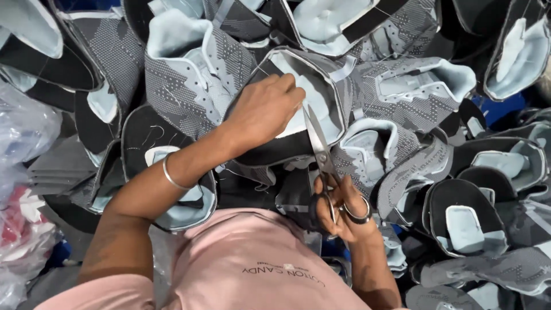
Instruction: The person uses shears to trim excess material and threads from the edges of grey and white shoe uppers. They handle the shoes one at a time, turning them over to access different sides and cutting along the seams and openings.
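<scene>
My left hand [265,109] grips the edge of a grey knit shoe upper [327,100] with a pale blue padded lining, holding it up in the middle of the view. My right hand [343,208] is closed through the handles of steel scissors [319,149]. The blades point up and away from me, and their tips lie against the lining right beside my left fingers. A thin metal bangle [172,177] circles my left wrist. My pink shirt [252,264] fills the lower middle.
Several more grey and black shoe uppers [470,212] with pale blue linings are heaped all around, filling the top and right. Crumpled clear plastic bags [23,138] lie at the left edge. A bit of blue surface [496,109] shows at the right.
</scene>
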